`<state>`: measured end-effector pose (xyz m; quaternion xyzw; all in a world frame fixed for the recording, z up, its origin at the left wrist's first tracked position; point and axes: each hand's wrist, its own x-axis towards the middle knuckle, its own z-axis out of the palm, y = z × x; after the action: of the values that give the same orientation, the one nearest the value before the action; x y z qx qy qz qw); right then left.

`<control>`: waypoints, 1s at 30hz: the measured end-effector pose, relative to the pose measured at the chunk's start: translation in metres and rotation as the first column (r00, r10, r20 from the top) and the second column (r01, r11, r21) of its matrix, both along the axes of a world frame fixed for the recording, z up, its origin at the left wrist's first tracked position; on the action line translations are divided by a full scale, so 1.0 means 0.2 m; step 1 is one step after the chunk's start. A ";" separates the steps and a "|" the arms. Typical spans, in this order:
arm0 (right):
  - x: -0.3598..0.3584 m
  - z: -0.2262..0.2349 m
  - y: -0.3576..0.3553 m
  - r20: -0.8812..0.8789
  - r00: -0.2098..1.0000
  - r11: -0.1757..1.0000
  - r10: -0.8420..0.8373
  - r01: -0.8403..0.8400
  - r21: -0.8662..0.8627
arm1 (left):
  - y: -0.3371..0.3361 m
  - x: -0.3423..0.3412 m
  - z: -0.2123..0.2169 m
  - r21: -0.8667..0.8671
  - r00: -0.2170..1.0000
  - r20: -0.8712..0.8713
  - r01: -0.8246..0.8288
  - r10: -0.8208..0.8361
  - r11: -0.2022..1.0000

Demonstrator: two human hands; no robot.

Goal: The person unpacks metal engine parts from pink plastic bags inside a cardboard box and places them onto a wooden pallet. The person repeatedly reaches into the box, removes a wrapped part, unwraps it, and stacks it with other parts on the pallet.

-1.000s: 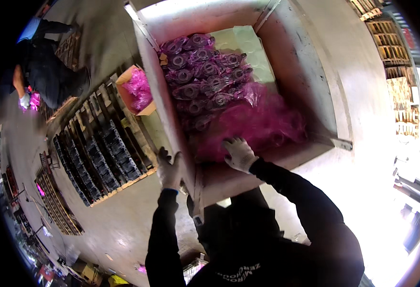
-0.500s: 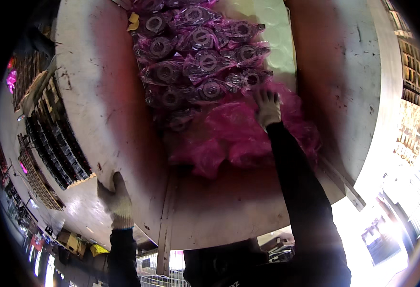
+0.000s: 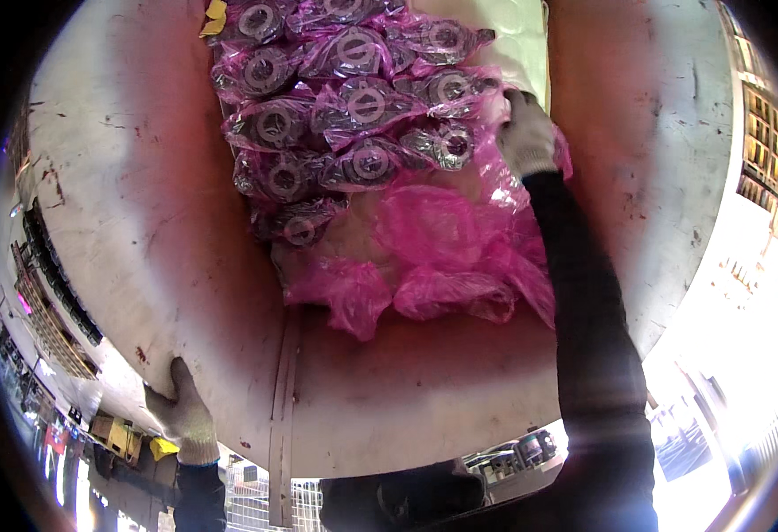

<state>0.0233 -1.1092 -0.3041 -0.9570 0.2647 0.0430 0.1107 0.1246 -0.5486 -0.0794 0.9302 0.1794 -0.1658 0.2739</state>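
Note:
Inside a deep pale box (image 3: 664, 151), dark parts with round ring faces (image 3: 367, 104) lie in rows, each wrapped in clear pink plastic. Loose, crumpled pink plastic film (image 3: 442, 226) covers the near end of the load. My right hand (image 3: 528, 137), in a light knitted glove, is at the right side of the rows with its fingers curled on the film. The fingertips are partly hidden. Out at the box's left edge, my left hand (image 3: 185, 418), also gloved, rests with thumb and fingers spread apart.
A pale green dimpled sheet (image 3: 509, 58) lies at the far right inside the box. A yellow scrap (image 3: 214, 18) sits at the far left of the rows. A strip (image 3: 284, 390) runs down the near wall. Wooden pallets (image 3: 768, 133) stand outside to the right.
My right hand has moved away from me and slightly right, its fingers going from spread to curled on the film. The film is drawn back, baring more of a flat surface beneath. The view has shifted.

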 end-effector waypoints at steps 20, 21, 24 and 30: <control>-0.06 0.28 -0.11 -0.259 0.958 0.992 -0.122 0.116 -0.040 | 0.03 -0.08 0.04 0.063 0.988 0.052 -0.152 0.149 0.986; 0.05 0.17 -0.10 -0.372 0.924 0.995 -0.090 0.097 -0.002 | 0.03 -0.08 0.05 0.071 0.990 0.032 -0.143 0.141 0.987; 0.01 -0.29 -0.22 -0.557 0.828 0.993 0.065 0.000 0.116 | -0.02 0.00 0.02 0.032 0.995 -0.031 -0.097 0.098 0.995; -0.02 -0.88 -0.19 -0.733 0.586 0.937 0.345 -0.177 0.300 | -0.05 -0.05 0.00 -0.036 0.979 0.059 -0.194 0.196 0.980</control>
<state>0.0191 -1.1464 -0.4803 -0.8569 0.1366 0.4919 0.0712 0.1148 -0.5579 -0.0787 0.9087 0.2585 -0.1115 0.3082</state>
